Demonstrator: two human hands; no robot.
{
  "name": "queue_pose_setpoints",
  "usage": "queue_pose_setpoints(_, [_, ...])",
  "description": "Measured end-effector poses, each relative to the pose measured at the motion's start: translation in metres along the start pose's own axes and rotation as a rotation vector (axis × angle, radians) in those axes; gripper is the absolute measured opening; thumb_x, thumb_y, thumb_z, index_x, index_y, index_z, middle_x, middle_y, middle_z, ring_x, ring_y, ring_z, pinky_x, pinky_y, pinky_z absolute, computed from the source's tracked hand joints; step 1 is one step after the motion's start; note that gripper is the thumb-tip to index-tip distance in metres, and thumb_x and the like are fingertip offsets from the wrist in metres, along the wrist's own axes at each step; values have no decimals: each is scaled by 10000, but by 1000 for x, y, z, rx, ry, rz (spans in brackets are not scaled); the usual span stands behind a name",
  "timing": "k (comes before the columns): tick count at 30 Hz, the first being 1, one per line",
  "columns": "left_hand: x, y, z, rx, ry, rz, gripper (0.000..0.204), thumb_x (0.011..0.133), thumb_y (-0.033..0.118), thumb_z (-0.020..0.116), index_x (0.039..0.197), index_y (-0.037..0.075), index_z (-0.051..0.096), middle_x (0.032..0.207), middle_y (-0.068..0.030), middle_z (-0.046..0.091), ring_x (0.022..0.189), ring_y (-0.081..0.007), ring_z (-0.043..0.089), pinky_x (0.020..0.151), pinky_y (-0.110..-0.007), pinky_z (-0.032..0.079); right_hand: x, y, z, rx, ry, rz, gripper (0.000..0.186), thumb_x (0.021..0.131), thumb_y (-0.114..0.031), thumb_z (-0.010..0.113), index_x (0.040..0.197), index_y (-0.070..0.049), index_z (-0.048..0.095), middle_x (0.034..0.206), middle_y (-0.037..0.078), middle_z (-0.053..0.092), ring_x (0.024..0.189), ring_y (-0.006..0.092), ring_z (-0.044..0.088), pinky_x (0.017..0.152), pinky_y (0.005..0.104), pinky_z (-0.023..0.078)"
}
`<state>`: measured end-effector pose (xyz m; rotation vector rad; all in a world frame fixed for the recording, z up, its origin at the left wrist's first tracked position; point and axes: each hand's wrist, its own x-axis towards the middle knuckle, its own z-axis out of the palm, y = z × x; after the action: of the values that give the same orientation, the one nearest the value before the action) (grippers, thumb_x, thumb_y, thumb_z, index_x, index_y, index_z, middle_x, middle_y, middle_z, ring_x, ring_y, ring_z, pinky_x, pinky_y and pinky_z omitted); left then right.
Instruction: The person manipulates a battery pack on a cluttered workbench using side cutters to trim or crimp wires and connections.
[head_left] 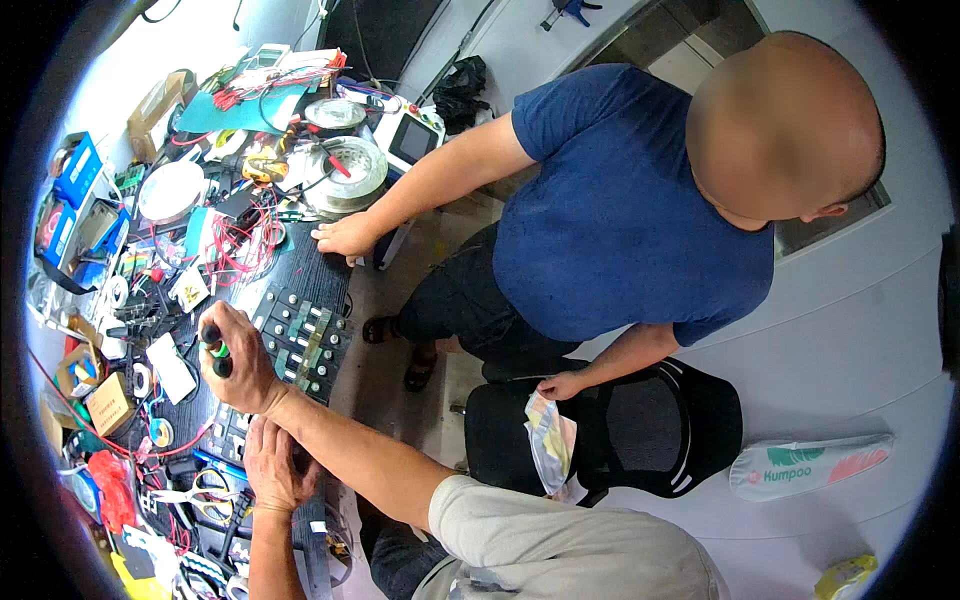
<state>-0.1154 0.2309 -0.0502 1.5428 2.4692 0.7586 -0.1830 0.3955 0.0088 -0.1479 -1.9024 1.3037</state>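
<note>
A black panel (323, 347) set with rows of silver knobs and pale strips lies on the dark worktop. Over its left part, my right hand (247, 372) is closed round a screwdriver (222, 366) with a black-and-green handle; my fist hides the tip. Nearer me, my left hand (274, 466) rests on the near part of the panel, its fingers bent and pressed down, the thumb apart. The fingertips are partly hidden. Scissors (208, 495) with pale handles and a blue pen-like stick (219, 464) lie just left of that hand.
A co-worker in a blue T-shirt (620, 215) stands across, one hand (347, 236) on the table edge. Red wires (245, 245), wire spools (345, 172), a small cardboard box (110, 404) and blue bins (78, 172) crowd the table. A black chair (640, 425) stands at right.
</note>
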Motion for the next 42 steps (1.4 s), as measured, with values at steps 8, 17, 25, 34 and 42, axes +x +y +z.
queue_pose_setpoints(8, [3, 4, -3, 25, 7, 15, 893, 724, 384, 828, 1479, -10, 559, 1483, -277, 556, 1419, -509, 491, 1230, -573, 388, 0, -3, 0, -19, 3, -4, 257, 823, 31, 634, 1026, -51, 499, 900, 151, 489, 836, 375, 552, 782, 471, 440])
queue_pose_setpoints(17, [-14, -25, 19, -13, -194, -113, 708, 728, 383, 811, 1377, 137, 670, 1461, -137, 637, 1376, -445, 545, 1160, -534, 441, -18, -7, 2, -13, 37, -218, 221, 803, -45, 641, 1000, -75, 545, 933, 148, 530, 896, 394, 558, 850, 494, 426])
queue_pose_setpoints(25, [0, -4, -2, 16, -154, -78, 946, 742, 448, 780, 1605, 161, 517, 1701, -110, 457, 1620, -356, 339, 1352, -517, 205, -44, -8, 12, -73, -96, -332, 308, 787, -238, 688, 1050, -125, 574, 993, 107, 568, 969, 343, 579, 963, 512, 415])
queue_pose_setpoints(34, [4, -8, -19, -111, 5, 66, 749, 692, 282, 883, 1361, 47, 641, 1560, -147, 565, 1500, -361, 493, 1270, -508, 404, 27, -1, 10, 16, 118, 133, 251, 878, -71, 763, 1015, -49, 554, 853, 113, 649, 743, 266, 682, 704, 401, 553])
queue_pose_setpoints(42, [1, -13, -11, -103, 6, 85, 784, 686, 324, 878, 1376, 43, 633, 1583, -131, 547, 1510, -343, 482, 1304, -496, 373, 59, -4, 47, -221, -257, 266, 519, 869, -267, 852, 1243, 15, 630, 1057, 246, 722, 934, 339, 705, 852, 449, 563])
